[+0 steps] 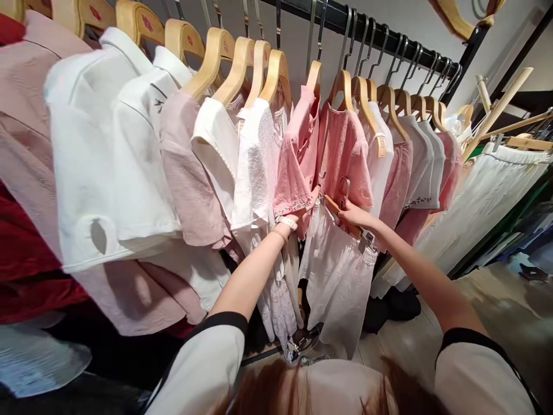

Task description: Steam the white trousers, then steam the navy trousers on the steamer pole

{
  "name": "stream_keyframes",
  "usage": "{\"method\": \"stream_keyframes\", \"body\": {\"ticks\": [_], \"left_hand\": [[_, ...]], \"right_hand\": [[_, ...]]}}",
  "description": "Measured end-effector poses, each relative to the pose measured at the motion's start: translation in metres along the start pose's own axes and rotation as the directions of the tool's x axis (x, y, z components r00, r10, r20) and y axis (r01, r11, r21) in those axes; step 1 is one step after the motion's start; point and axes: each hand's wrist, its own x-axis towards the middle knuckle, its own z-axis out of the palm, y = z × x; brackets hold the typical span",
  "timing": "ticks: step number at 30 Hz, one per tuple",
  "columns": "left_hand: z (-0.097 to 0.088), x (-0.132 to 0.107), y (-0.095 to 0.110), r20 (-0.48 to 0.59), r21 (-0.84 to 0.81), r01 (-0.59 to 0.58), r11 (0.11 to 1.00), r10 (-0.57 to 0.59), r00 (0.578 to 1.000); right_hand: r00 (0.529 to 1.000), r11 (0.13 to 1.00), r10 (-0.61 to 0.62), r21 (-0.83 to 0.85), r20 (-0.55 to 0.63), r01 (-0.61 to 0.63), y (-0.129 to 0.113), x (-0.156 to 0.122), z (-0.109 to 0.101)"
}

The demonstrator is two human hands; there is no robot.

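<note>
Clothes rail [391, 39] ahead: your right hand [353, 216] clamps the clip hanger [333, 204] carrying white shorts [337, 276]; your left hand [299, 218] pinches the pink blouse [298, 161].

pale wooden hangers [216, 57], some stamped with a red mark, lined a black rail [389, 36]. plain white shirts [99, 161] alternated with dusty-pink blouses [190, 184]. salmon-pink tops [345, 150] carried dark floral stitching along a sleeve hem. the skirt [337, 276] was textured white, its clip hanger [334, 206] tan. a garment [21, 259] at far left was deep red; the person's sleeves [207, 357] were white, edged black.
</note>
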Motion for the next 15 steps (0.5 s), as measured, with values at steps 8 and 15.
{"method": "stream_keyframes", "body": {"ticks": [8,15], "left_hand": [[0.006,0.022,0.039,0.106,-0.337,-0.153,0.929,0.198,0.974],[0.011,0.031,0.061,-0.128,-0.027,-0.122,0.992,0.117,0.985]], "right_hand": [[0.991,0.997,-0.066,-0.017,0.119,0.069,0.002,0.015,-0.005],[0.998,0.974,0.049,0.222,-0.048,-0.037,-0.007,0.037,0.009]]}}
